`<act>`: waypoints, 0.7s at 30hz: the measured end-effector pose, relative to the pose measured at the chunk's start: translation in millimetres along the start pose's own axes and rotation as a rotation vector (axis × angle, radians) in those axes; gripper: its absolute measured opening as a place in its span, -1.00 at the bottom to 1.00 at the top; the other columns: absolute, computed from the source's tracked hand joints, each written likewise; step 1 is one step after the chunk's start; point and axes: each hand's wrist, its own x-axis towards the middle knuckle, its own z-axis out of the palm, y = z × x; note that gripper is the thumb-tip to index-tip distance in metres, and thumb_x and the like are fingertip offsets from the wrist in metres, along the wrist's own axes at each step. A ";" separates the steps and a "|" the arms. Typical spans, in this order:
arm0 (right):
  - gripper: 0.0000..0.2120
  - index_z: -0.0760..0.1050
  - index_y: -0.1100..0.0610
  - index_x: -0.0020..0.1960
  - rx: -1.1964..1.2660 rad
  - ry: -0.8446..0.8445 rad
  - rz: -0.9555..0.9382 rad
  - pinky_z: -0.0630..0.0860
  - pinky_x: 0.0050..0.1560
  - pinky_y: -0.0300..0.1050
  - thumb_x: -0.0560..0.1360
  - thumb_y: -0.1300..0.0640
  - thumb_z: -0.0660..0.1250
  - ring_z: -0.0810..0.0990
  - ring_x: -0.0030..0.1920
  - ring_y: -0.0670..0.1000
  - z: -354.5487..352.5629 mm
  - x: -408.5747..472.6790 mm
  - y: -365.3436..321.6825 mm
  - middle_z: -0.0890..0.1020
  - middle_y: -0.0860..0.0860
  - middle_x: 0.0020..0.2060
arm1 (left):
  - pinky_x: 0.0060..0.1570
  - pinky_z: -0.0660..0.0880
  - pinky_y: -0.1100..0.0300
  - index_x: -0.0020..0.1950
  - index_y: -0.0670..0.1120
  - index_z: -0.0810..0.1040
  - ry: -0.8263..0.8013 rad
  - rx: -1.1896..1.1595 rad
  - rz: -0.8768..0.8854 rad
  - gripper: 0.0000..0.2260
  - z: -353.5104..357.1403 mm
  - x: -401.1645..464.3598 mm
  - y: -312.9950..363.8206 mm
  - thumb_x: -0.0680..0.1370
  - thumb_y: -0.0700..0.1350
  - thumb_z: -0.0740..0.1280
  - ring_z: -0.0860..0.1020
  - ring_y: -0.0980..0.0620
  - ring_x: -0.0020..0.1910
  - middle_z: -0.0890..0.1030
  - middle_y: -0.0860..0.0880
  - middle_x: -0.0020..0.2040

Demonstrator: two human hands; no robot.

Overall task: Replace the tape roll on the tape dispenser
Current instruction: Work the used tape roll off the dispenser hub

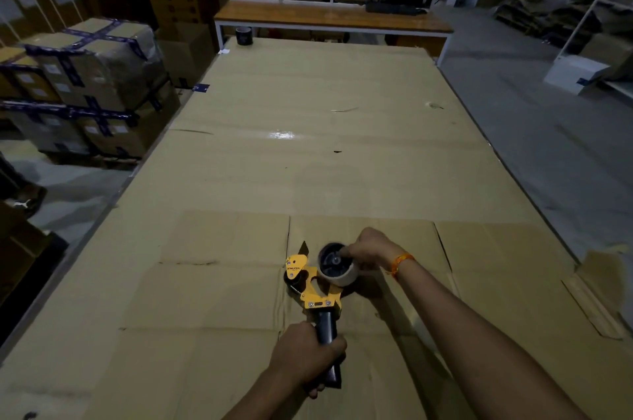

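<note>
Stacked taped cartons (89, 84) stand on the floor to the left of the bench (308, 162), which is covered with flattened cardboard; a dark spare tape roll (244, 35) stands at its far left corner, well apart from the work. Near the front edge, the left hand (305, 356) is wrapped firmly around the dark handle of the tape dispenser (313, 286), whose yellow frame points away from the person with the cutter blade at its far end. The mounted tape roll (338, 264) sits on the hub at the right side of the frame. The right hand (370, 250) is closed over the far right edge of this roll, fingers on its rim; whether the roll is fully seated on the hub cannot be told. The roll appears nearly spent, so it should be light, with a stiff core that tolerates a firm pinch. The outer tape face is likely smooth and slippery, and the adhesive side tacky; grip the core edge or rim, not the loose tape. Hold the dispenser by the handle only, keeping clear of the serrated blade. The frame is judged rigid and moderately light.
</note>
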 end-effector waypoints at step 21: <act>-0.73 0.76 0.14 0.12 0.112 0.049 -0.559 0.71 0.14 0.11 0.59 -0.05 0.54 0.72 -0.03 0.02 -34.8 -52.6 -34.6 0.77 0.06 0.00 | -0.01 0.67 0.06 0.27 0.07 0.59 0.398 0.072 0.546 -0.32 -101.1 61.4 45.6 0.25 0.35 0.61 0.63 0.07 0.05 0.66 0.12 0.12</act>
